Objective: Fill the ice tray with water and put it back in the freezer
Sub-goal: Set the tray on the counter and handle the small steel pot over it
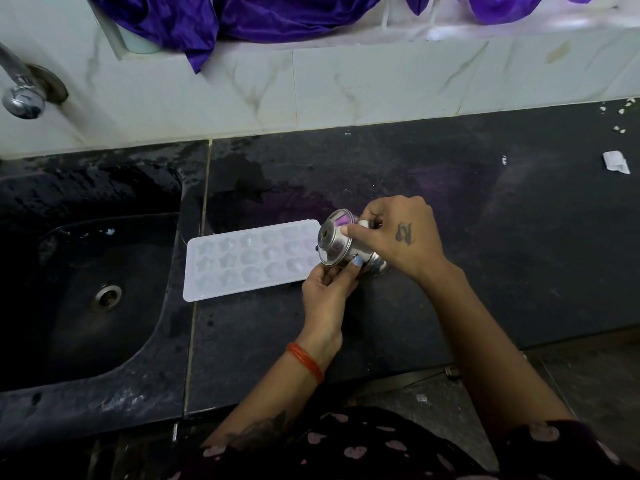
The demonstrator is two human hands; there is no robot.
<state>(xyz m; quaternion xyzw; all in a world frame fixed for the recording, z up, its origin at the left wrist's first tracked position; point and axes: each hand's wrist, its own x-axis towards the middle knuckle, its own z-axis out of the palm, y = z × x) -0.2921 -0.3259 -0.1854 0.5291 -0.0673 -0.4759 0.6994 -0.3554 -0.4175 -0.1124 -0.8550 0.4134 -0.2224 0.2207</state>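
I have the white ice tray lying flat on the dark stone desk, just right of the sink, its star-shaped pockets facing up; I cannot tell from here whether they hold water yet. Over its right end I am tipping a small steel pot on its side, mouth toward the tray, which I judge is the pour into the nearest pockets. My right hand has its grip curled over the pot from above, fingers around the body, doing the tilting. My left hand comes up from below with its grip pinching the pot's lower rim, thumb on the metal, likely to steady the mouth so the stream lands in the pockets, not on the stone. The desk near the sink looks wet. A tap juts from the tiled wall at upper left, purple cloth hangs above, and a crumpled paper scrap sits far right.
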